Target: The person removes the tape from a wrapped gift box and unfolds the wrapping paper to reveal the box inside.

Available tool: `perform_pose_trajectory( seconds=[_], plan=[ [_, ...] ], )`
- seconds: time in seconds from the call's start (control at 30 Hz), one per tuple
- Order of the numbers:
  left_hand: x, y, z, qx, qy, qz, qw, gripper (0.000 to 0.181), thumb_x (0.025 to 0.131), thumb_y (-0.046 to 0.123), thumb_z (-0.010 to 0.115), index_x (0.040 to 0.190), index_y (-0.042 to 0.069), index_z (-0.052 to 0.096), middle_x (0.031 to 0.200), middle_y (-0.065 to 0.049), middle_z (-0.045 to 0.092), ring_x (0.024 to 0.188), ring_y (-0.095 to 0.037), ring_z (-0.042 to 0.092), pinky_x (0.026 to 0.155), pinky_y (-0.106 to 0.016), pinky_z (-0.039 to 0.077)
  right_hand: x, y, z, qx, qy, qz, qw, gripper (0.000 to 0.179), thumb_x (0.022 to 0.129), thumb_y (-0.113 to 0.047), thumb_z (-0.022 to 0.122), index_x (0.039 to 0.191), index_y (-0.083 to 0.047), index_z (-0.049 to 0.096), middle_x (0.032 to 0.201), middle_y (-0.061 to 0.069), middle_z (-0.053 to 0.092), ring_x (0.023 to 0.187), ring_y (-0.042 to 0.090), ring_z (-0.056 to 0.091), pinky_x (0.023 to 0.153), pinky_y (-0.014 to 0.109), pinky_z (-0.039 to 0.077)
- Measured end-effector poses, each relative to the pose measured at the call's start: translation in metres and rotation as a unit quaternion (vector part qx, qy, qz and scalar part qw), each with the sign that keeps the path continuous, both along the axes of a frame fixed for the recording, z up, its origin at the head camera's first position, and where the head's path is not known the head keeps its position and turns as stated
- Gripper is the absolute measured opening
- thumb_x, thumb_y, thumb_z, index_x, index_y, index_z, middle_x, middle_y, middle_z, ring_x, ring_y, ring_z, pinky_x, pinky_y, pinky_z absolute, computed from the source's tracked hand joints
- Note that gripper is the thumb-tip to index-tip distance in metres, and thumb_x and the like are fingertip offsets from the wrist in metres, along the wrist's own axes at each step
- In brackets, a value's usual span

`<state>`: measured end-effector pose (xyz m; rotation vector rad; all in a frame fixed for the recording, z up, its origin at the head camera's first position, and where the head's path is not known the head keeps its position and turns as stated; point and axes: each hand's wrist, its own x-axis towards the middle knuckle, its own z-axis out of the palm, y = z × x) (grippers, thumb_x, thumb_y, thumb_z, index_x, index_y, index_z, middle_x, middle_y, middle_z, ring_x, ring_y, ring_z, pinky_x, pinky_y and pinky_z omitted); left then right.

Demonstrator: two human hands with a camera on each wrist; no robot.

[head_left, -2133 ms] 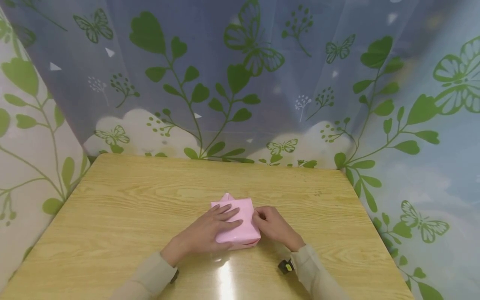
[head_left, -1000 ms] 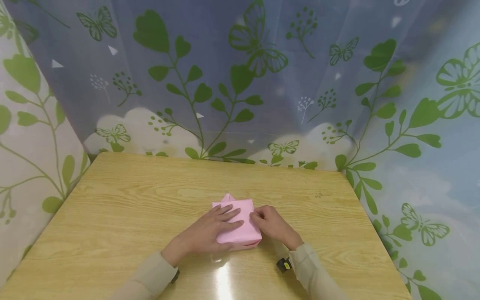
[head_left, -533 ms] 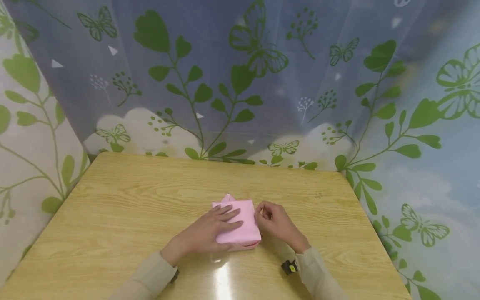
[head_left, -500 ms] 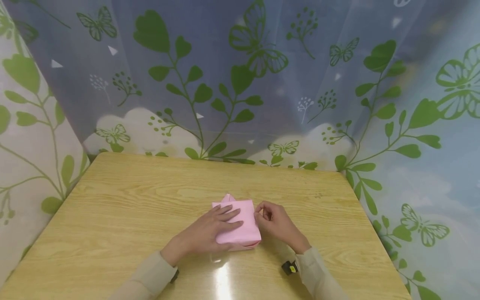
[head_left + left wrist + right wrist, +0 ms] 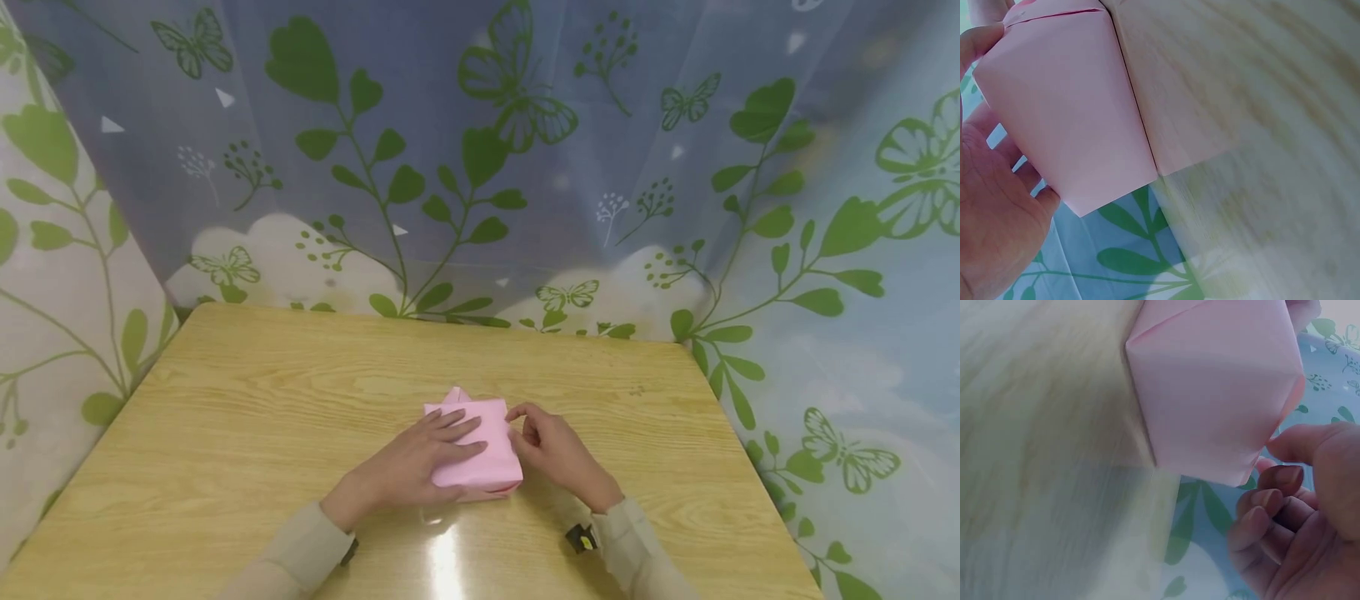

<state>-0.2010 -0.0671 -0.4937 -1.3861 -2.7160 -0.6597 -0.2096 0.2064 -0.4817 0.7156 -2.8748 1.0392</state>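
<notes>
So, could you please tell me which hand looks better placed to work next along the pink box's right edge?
Probably the right hand: its thumb and index finger are at that edge of the pink paper-wrapped box, while the left hand rests spread on top.

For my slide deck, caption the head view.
Left hand resting on a pink package, right hand at its edge.

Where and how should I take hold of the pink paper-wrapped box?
I'd grip the pink paper-wrapped box by its left wall and right wall, coming in from both sides with opposed palms. Both walls look broad, flat and smooth in the wrist views. I'd avoid the triangular fold jutting at the far edge, which could crumple.
</notes>
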Motion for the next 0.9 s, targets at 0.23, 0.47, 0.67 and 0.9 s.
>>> perform_pose_trajectory(
  seconds=[0.23,0.47,0.67,0.9],
  plan=[
    [0.0005,0.0001,0.0005,0.006,-0.001,-0.003,1.0,0.062,0.093,0.052,0.064,0.147,0.02,0.056,0.162,-0.005,0.038,0.152,-0.031,0.03,0.125,-0.054,0.021,-0.0023,-0.0035,-0.0007,0.024,0.022,0.017,0.9993,0.015,0.099,-0.011,0.063,0.114,-0.012,0.062,0.063,-0.011,0.041,0.052,-0.001,0.034,0.048,0.018,0.033],
    [0.0009,0.0001,-0.0002,0.006,0.004,-0.003,1.0,0.062,0.094,0.053,0.063,0.146,0.02,0.057,0.162,-0.005,0.039,0.152,-0.032,0.031,0.125,-0.055,0.022,0.0003,-0.0038,-0.0008,0.031,0.033,0.01,0.9989,0.01,0.101,-0.012,0.063,0.111,-0.014,0.063,0.063,-0.012,0.043,0.052,-0.001,0.036,0.048,0.018,0.034],
    [0.0015,0.0007,0.0029,0.006,-0.003,0.0,1.0,0.062,0.093,0.052,0.064,0.146,0.02,0.057,0.161,-0.006,0.039,0.152,-0.033,0.03,0.125,-0.055,0.021,0.0013,-0.0049,-0.0011,0.026,0.045,0.002,0.9987,0.008,0.1,-0.012,0.064,0.108,-0.015,0.066,0.064,-0.012,0.045,0.053,-0.001,0.037,0.049,0.017,0.034],
    [0.002,0.0006,0.0042,0.002,-0.012,0.004,0.9999,0.062,0.093,0.05,0.065,0.146,0.02,0.057,0.162,-0.005,0.039,0.153,-0.032,0.029,0.125,-0.054,0.021,0.0022,-0.006,-0.0033,0.015,0.047,-0.005,0.9988,0.007,0.1,-0.011,0.065,0.105,-0.016,0.067,0.064,-0.012,0.045,0.054,-0.001,0.038,0.049,0.017,0.033]
  ],
)
